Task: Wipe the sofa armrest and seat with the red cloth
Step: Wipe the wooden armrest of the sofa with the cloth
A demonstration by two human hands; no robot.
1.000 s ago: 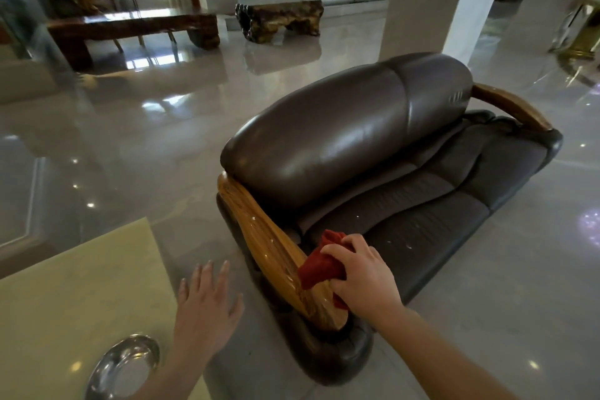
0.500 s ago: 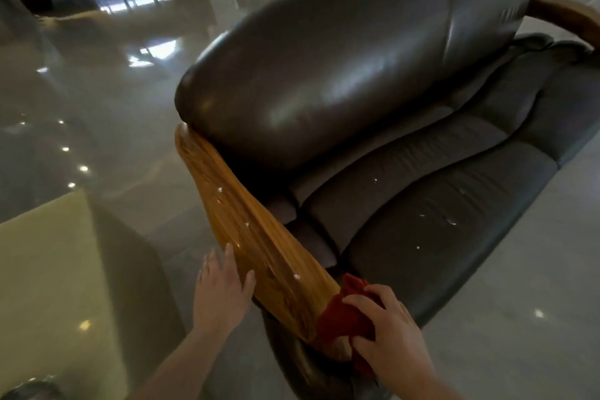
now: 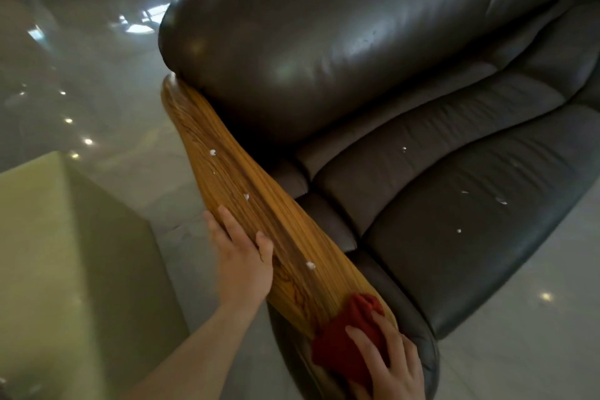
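Note:
A dark leather sofa fills the view, its seat (image 3: 461, 204) dotted with small white specks. Its near armrest (image 3: 246, 204) is glossy striped wood running from upper left to lower right, also with a few white specks. My right hand (image 3: 389, 364) presses a crumpled red cloth (image 3: 347, 341) flat onto the armrest's near end. My left hand (image 3: 242, 256) rests flat against the armrest's outer edge, fingers together, holding nothing.
A pale green table (image 3: 65, 269) stands close on the left, leaving a narrow strip of floor between it and the sofa. Shiny grey tile floor (image 3: 81, 75) surrounds the sofa. The rounded leather backrest (image 3: 324, 42) rises behind the seat.
The camera has moved closer and lower over the sofa. My left hand came from the air onto the armrest's outer edge. My right hand with the cloth stays at the armrest's near end.

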